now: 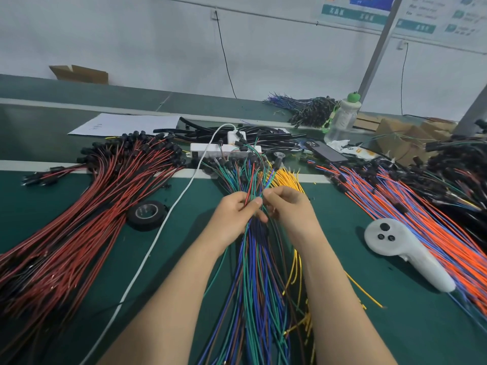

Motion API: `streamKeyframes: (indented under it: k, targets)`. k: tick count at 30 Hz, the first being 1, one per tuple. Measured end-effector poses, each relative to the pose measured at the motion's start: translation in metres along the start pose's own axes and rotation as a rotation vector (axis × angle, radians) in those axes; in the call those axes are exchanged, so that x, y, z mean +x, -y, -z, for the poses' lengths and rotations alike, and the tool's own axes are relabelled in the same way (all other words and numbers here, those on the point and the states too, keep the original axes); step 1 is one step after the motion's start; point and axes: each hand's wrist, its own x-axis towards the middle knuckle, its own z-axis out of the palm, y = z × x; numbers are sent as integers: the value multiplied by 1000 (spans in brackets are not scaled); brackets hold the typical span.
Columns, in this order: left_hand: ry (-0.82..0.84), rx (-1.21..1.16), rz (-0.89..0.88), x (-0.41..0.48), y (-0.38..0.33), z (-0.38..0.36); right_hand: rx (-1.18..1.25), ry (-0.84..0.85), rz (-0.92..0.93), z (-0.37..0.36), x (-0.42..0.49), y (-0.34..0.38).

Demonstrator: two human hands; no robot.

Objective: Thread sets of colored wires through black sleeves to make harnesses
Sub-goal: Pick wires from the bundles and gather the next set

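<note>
A mixed bundle of blue, green and brown wires (253, 280) runs from the table's near edge up to both hands. The left hand (234, 214) has its grip closed on a few wires; the right hand (287, 206) pinches others, apparently sorting a set. Next, probably, a black sleeve (200, 133) from the far pile. Open table (342, 259) lies just right.

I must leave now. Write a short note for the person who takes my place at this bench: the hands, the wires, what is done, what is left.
Left hand: pinches a few wires from the mixed wire bundle, a red and a green among them.
Right hand: fingers closed on the same wires, sorting.
Black sleeves: loose at the far side, behind the power strip.
Done: sleeved harnesses lie near the bottle, it seems.
Left: finish the set, then thread it.
</note>
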Motion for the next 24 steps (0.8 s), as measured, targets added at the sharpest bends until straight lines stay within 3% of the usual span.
streamKeyframes:
  k: [9, 16, 24]
  targets:
    - [-65, -52, 35, 1, 0, 0, -61, -117, 26, -14, 2, -6]
    - [-16, -75, 8, -2, -3, -1, 94, 4, -16, -10, -1, -4]
    - [9, 45, -28, -5, -5, -2, -105, -104, -2, -1, 4, -2]
